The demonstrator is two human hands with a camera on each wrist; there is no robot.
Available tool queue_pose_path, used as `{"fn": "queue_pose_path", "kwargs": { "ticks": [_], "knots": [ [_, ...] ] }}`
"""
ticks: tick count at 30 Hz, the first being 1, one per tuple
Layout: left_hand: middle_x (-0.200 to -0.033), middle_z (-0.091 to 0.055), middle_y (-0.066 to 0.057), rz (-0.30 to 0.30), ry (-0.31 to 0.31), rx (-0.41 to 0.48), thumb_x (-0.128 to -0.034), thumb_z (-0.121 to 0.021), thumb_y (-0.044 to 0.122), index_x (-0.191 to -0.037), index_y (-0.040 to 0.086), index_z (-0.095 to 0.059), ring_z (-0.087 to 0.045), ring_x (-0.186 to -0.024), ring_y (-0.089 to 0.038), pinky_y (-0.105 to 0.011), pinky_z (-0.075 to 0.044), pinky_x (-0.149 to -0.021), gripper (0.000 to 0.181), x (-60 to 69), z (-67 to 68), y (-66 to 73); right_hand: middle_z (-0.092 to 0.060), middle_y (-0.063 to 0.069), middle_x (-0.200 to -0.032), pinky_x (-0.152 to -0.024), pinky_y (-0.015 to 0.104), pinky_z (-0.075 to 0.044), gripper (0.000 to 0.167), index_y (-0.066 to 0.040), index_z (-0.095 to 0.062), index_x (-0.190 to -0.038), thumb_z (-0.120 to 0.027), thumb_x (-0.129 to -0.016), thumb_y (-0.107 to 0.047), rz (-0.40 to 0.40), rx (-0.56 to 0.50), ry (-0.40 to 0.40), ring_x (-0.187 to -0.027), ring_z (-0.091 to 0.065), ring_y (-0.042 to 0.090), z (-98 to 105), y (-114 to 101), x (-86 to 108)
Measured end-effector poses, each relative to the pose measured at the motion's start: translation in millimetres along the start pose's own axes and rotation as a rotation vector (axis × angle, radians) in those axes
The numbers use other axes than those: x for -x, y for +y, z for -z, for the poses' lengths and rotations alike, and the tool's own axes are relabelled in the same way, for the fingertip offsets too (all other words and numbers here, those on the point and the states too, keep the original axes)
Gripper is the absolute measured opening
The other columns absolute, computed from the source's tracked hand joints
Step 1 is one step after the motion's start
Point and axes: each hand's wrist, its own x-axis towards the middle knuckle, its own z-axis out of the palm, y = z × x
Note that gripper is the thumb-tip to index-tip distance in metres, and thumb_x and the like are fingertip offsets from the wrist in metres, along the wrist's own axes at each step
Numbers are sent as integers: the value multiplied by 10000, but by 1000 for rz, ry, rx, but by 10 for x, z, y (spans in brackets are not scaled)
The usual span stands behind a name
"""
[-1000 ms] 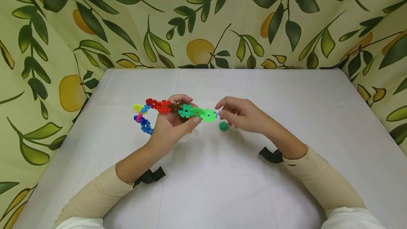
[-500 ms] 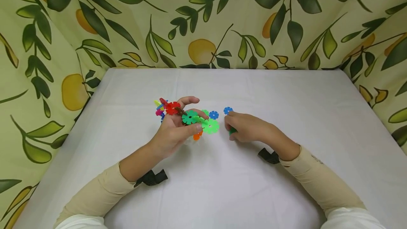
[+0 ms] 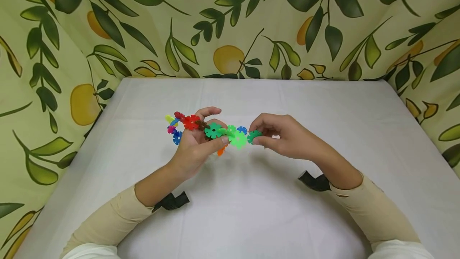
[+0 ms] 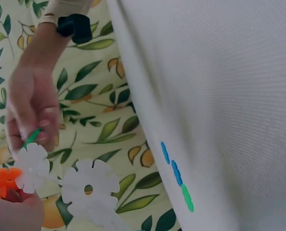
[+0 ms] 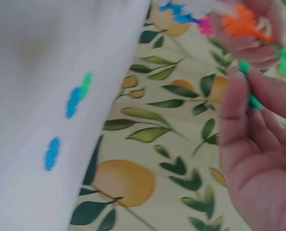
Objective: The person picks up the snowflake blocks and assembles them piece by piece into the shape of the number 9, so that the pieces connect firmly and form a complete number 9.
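My left hand (image 3: 190,155) grips a chain of interlocking plastic snowflake discs, thumb on its green part. Red discs (image 3: 191,122) and blue discs (image 3: 177,137) curve off at its left, while a light green disc (image 3: 238,140) forms the right end. White discs (image 4: 90,188) and an orange disc (image 4: 3,182) of the chain show in the left wrist view. Between thumb and fingers, my right hand (image 3: 289,137) pinches a darker green snowflake disc (image 3: 253,136), just right of the light green end and apart from it. My left palm hides some of the chain.
Loose discs lie on the white table (image 3: 230,219) beyond the chain: a blue disc (image 3: 242,130), a light green disc (image 3: 231,128) and another blue disc (image 5: 52,154), seen in the right wrist view. A leaf-patterned cloth (image 3: 230,23) hangs behind the table.
My right hand, empty a second ago, reached down to the green disc on the table and has lifted it toward the chain's light green end. My left hand keeps hold of the chain, which has tilted.
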Motion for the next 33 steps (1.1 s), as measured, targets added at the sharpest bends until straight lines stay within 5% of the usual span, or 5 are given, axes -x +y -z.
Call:
{"fn": "queue_pose_path", "kwargs": {
  "ticks": [5, 15, 27, 33],
  "knots": [
    [-1010, -626, -78, -29, 41, -38, -861, -600, -103, -1345, 72, -408, -625, -821, -177, -254, -546, -707, 549, 4, 0, 9, -663, -45, -837, -610, 297, -566, 174, -81, -644, -975, -733, -885, 39, 75, -32, 86, -658, -621, 167, -24, -176, 63],
    [-1001, -624, -82, -101, 65, -72, -853, -610, -123, -1325, 106, -428, -620, -838, -190, -274, -573, -690, 556, 4, 7, -25, -644, -105, -835, -661, 245, -527, 193, -129, -703, -958, -752, -865, 32, 164, 115, 171, -708, -586, 95, -63, -247, 67],
    [-1009, -636, -95, -136, 39, -106, -851, -654, -108, -1320, 84, -434, -623, -787, -186, -273, -572, -687, 553, 5, 24, -54, -648, -134, -782, -587, 225, -532, 46, -98, -692, -967, -712, -933, -75, 178, 194, 175, -648, -593, 30, -80, -262, 91],
    [-1006, -651, -85, -148, 25, -119, -861, -677, -87, -1320, 51, -429, -641, -826, -199, -264, -571, -725, 540, 4, 17, -62, -656, -143, -781, -608, 206, -540, 123, -105, -675, -942, -732, -893, -7, 182, 224, 175, -653, -600, 5, -106, -278, 95]
  ]
}}
